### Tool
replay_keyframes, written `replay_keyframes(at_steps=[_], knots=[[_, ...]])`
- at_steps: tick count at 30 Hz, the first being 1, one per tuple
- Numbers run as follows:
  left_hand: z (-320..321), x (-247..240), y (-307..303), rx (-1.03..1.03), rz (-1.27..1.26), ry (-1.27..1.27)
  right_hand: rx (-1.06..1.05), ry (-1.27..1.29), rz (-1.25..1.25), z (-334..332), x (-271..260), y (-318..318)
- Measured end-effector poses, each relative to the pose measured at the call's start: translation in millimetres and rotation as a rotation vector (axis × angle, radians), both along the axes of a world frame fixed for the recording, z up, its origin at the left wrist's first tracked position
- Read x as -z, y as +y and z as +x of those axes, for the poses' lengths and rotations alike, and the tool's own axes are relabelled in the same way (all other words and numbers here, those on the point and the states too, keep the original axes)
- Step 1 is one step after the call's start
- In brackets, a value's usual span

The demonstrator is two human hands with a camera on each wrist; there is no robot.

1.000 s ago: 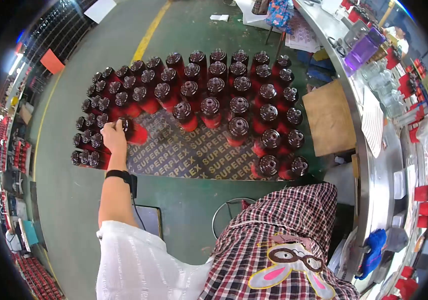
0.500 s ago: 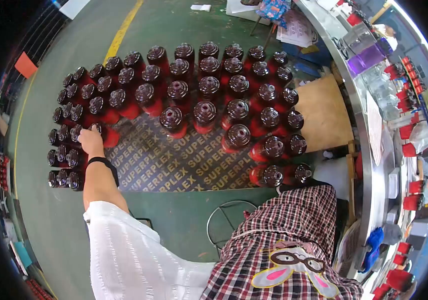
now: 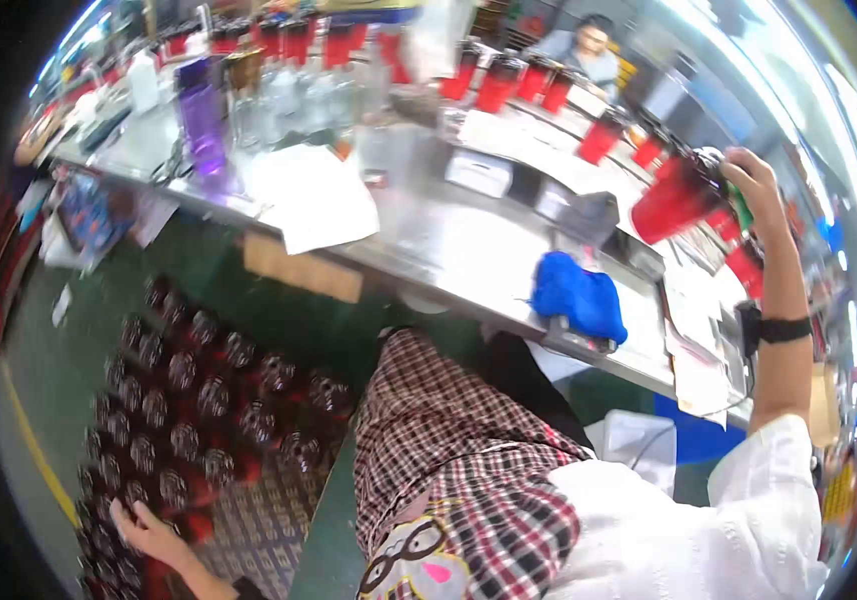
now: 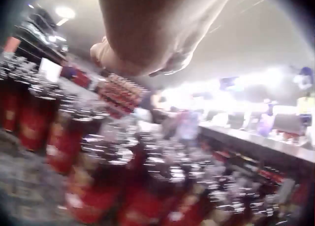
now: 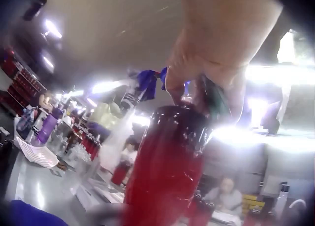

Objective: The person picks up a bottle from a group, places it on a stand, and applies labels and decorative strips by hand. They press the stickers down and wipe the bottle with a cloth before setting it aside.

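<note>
My right hand (image 3: 761,190) grips a glossy red bottle (image 3: 671,205) by its dark neck, holding it tilted above the metal bench. In the right wrist view the fingers of the right hand (image 5: 209,63) close around the bottle top, with something green among them, and the red bottle (image 5: 165,172) hangs below. My left hand (image 3: 156,538) hovers at the rows of dark-topped red bottles (image 3: 184,440), its fingers spread and apparently empty. Blurred in the left wrist view, the left hand (image 4: 147,36) is above similar bottles (image 4: 98,181).
A long metal bench (image 3: 429,240) carries a purple bottle (image 3: 201,125), glassware, white paper (image 3: 314,195) and a blue cloth (image 3: 579,298). More red bottles (image 3: 499,82) line its far side, where a person (image 3: 589,50) sits. A white bin (image 3: 639,448) is below the bench.
The head view has swung from the floor bottles to the bench. My right hand has come into view with a bottle. My left hand has let go of the bottle top it was gripping.
</note>
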State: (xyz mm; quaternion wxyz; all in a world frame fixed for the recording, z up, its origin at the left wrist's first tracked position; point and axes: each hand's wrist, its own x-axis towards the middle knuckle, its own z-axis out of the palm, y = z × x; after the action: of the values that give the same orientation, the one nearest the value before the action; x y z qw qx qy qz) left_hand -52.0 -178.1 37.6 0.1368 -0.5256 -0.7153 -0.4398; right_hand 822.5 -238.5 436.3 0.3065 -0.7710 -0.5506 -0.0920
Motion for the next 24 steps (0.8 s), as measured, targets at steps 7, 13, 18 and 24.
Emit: replay_keyframes(at_steps=[7, 13, 18, 24], knots=[[459, -157, 86, 1.496, -0.029, -0.111, -0.479, 0.415, -0.060, -21, 40, 24], [618, -164, 108, 2.153, -0.009, -0.108, -0.191, 1.202, 0.062, -24, 157, 49], [626, -153, 92, 2.070, -0.238, -0.048, 0.084, 1.473, 0.231, -35, 212, 53], [642, -148, 81, 2.027, -0.274, -0.032, 0.066, 1.495, 0.223, -23, 220, 53]])
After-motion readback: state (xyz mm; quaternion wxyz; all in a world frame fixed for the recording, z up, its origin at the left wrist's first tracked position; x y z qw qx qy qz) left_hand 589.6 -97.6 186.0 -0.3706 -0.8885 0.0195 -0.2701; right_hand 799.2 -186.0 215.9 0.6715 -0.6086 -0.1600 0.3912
